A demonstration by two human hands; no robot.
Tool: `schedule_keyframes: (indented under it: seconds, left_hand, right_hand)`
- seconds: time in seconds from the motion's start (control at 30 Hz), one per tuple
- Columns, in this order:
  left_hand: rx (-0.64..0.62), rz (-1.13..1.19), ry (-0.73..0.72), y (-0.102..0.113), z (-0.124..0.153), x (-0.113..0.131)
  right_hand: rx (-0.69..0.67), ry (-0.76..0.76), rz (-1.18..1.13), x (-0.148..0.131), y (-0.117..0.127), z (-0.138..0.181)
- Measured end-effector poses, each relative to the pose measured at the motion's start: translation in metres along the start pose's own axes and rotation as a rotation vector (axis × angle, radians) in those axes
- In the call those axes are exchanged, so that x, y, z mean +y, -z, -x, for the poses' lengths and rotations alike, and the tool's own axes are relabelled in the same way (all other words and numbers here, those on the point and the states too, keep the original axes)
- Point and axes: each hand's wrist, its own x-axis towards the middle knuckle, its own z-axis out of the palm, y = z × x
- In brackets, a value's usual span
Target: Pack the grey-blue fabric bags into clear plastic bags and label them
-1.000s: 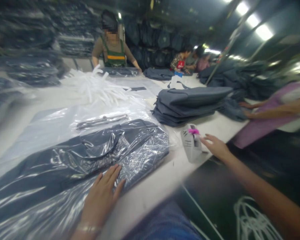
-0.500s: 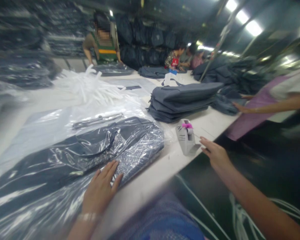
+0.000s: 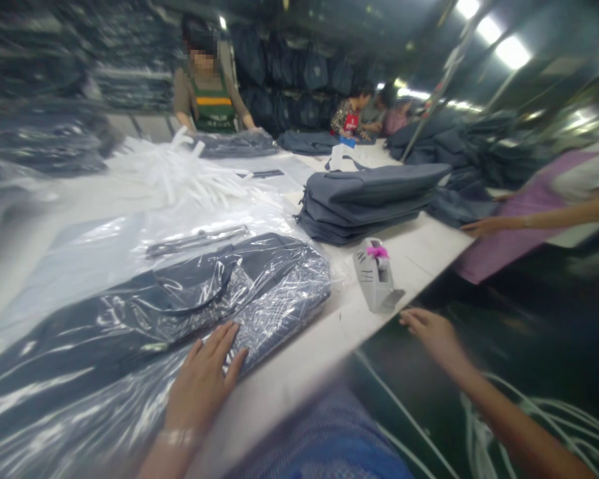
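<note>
The left hand (image 3: 204,382) is lying flat on the near corner of the bag (image 3: 190,299), fingers spread and gripping nothing; the bag, clear film around dark folded cloth, is stretching across the table (image 3: 419,249) close to its near edge. The right hand (image 3: 426,330) is hanging just off that edge, fingers loosely apart and empty; it is sitting near the dispenser (image 3: 377,276), which is standing at the table's rim, and the two are looking apart rather than touching, though blur is making that hard to judge.

The film is shining and creasing heavily, so it is probably slippery; the palm is likely doing best by pressing straight down with the fingers wide, not shoving sideways, so that the cloth inside is not bunching. Since the dispenser is standing so close to the rim, a careless knock could be sending it over; a grip from the side seems safer.

Behind the bag, loose film (image 3: 130,233) and white strips (image 3: 190,169) are lying; a stack (image 3: 369,203) of folded dark cloth is sitting beyond the dispenser; a co-worker's hand (image 3: 482,227) is reaching in from the right, and another person (image 3: 209,100) is working at the far side.
</note>
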Motion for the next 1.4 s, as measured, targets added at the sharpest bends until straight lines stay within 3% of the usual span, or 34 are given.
schedule_keyframes:
  seconds: [0.1, 0.17, 0.23, 0.3, 0.4, 0.53, 0.7, 0.8, 1.03, 1.3, 1.4]
  left_hand:
    - [0.002, 0.004, 0.003, 0.001, 0.0, 0.002]
    - [0.001, 0.009, 0.009, 0.003, -0.001, 0.004]
    - [0.0, 0.012, 0.011, 0.004, -0.001, 0.005]
    - [0.004, 0.012, 0.009, 0.005, 0.0, 0.006]
    - [0.021, 0.004, 0.017, 0.007, 0.001, 0.009]
    - [0.057, -0.007, 0.026, 0.009, 0.002, 0.012]
    - [0.067, -0.008, 0.03, 0.012, 0.003, 0.015]
    - [0.056, -0.003, 0.035, 0.013, 0.004, 0.016]
    - [0.038, 0.025, 0.046, 0.015, 0.005, 0.016]
    - [0.049, 0.034, 0.046, 0.012, 0.005, 0.015]
    - [0.057, 0.024, 0.055, 0.011, 0.005, 0.016]
  right_hand:
    - [-0.053, 0.393, 0.315, -0.028, 0.017, 0.0]
    - [-0.12, 0.707, 0.421, -0.067, 0.021, -0.006]
    - [-0.279, 0.96, 0.494, -0.115, 0.018, -0.017]
    - [-0.441, 1.14, 0.527, -0.163, 0.008, -0.033]
    - [-0.629, 1.266, 0.616, -0.219, -0.018, -0.059]
    - [-0.769, 1.346, 0.767, -0.256, -0.064, -0.091]
    - [-0.872, 1.358, 0.985, -0.271, -0.111, -0.114]
    - [-0.89, 1.35, 1.047, -0.276, -0.119, -0.119]
    - [-0.786, 1.376, 1.084, -0.29, -0.116, -0.122]
    - [-0.832, 1.326, 1.138, -0.284, -0.162, -0.136]
    - [-0.87, 1.197, 1.062, -0.279, -0.166, -0.155]
